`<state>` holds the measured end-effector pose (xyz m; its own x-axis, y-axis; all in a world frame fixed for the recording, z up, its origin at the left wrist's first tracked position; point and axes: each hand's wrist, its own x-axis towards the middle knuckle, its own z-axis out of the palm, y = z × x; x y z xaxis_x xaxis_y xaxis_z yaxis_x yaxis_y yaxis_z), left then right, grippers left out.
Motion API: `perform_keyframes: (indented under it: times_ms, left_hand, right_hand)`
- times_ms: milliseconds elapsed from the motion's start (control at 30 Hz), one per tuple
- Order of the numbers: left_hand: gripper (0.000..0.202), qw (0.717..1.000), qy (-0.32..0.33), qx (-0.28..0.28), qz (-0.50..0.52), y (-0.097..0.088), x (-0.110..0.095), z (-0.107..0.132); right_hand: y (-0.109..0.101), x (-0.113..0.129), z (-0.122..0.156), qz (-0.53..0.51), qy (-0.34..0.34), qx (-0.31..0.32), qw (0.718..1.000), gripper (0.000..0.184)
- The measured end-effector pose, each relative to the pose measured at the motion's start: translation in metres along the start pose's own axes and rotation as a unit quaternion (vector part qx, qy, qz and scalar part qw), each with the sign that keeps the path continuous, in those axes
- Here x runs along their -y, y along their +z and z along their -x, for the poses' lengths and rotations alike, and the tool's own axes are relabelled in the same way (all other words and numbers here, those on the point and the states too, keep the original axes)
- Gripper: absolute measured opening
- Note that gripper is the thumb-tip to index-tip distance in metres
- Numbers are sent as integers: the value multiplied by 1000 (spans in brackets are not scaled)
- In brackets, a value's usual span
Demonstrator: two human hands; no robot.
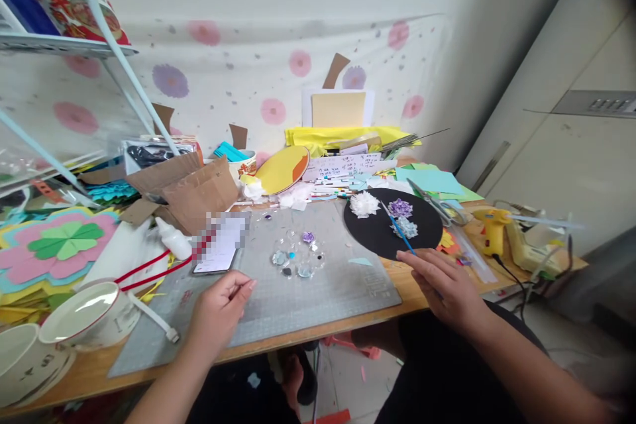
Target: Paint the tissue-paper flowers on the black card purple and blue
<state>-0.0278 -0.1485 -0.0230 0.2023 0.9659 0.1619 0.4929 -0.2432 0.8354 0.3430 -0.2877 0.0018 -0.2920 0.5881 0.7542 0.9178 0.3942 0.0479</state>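
My right hand (442,281) grips a slim blue stick-like tool (406,238) whose pale tip points over a black round board (362,235). On that board lie a white flower (364,204), a purple flower (400,208) and a light blue flower (403,228); the tool crosses in front of the blue one. My left hand (221,308) rests with curled fingers above the front of the grey cutting mat (298,305), and nothing shows in it. Between the hands, several small clear dishes (305,270) stand on the mat, one with a purple piece (308,237).
A phone (218,255) lies beside a white bottle (173,238). White bowls (84,318) and layered paper flowers (64,245) fill the left. At the right are a yellow glue gun (489,228) and scissors (427,195). Cardboard (199,192) and a yellow disc (278,169) stand behind.
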Motion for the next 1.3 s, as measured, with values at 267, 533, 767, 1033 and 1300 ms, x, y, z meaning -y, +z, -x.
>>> perform_keyframes:
  times_ms: [267,533,767,1033,1300]
  left_hand:
    - [34,1000,2,19,13,1,4,-1]
    - [32,999,-1,26,21,-1,5,1]
    - [31,999,-2,34,25,1,1,1]
    - [30,999,3,34,34,2,-2,2]
    - [27,999,28,41,13,5,0,0]
  right_hand:
    - [9,16,1,16,-26,36,999,30]
    - [11,18,3,20,-26,37,999,35]
    - [43,16,8,8,33,31,999,30]
    - [66,13,8,50,12,45,998,33]
    - [70,16,15,101,-25,45,994,40]
